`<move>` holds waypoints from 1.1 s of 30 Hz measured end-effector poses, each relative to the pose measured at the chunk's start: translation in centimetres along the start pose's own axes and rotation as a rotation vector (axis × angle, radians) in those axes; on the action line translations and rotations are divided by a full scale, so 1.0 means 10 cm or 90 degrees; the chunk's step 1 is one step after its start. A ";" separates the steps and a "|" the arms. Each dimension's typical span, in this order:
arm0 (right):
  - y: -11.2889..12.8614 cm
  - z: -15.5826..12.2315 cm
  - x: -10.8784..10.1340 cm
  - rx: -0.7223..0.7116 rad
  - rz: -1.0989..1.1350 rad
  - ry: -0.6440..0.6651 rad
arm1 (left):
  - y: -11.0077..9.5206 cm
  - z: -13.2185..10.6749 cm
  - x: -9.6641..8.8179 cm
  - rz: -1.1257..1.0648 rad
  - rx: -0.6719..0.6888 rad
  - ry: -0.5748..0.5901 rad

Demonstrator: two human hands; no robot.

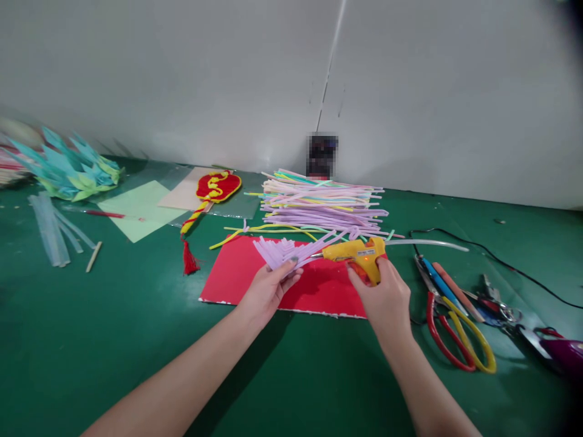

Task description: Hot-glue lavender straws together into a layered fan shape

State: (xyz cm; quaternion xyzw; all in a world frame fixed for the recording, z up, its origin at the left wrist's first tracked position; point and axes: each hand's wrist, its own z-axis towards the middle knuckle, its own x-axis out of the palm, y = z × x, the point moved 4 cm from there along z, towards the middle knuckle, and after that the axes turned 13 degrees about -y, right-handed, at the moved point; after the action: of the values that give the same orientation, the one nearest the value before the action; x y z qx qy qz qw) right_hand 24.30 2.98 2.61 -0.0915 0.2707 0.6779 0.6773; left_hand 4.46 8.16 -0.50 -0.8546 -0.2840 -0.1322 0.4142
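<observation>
My left hand [268, 286] pinches a folded lilac pipe-cleaner piece [279, 250] over a red sheet [232, 273] on the green table. My right hand [385, 291] is closed around the handle of a yellow glue gun [359, 254]. The gun's nozzle points left and touches the right edge of the lilac piece. A clear glue stick [428, 243] sticks out of the gun's back toward the right.
A pile of pastel pipe cleaners [321, 203] lies behind the red sheet. Scissors with red and yellow handles [455, 337], pens and pliers lie at the right. A red and yellow ornament with tassel [212, 191], clear glue sticks [52, 227] and a teal craft piece [68, 167] sit at the left.
</observation>
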 end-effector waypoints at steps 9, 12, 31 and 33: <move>-0.02 -0.01 -0.03 -0.024 0.042 -0.011 | 0.01 0.02 -0.01 -0.006 -0.001 -0.005; -0.02 -0.01 -0.02 -0.030 0.054 -0.007 | 0.01 0.03 -0.01 -0.010 0.001 -0.004; 0.00 0.01 -0.03 -0.016 0.027 -0.015 | 0.01 0.02 -0.01 -0.007 0.021 -0.002; -0.01 0.01 -0.03 -0.024 0.033 -0.011 | 0.01 0.02 -0.01 -0.005 0.022 -0.004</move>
State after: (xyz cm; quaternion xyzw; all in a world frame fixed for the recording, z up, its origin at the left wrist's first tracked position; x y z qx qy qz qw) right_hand 24.42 2.76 2.88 -0.0912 0.2546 0.7011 0.6598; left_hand 4.41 8.26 -0.75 -0.8466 -0.2906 -0.1263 0.4276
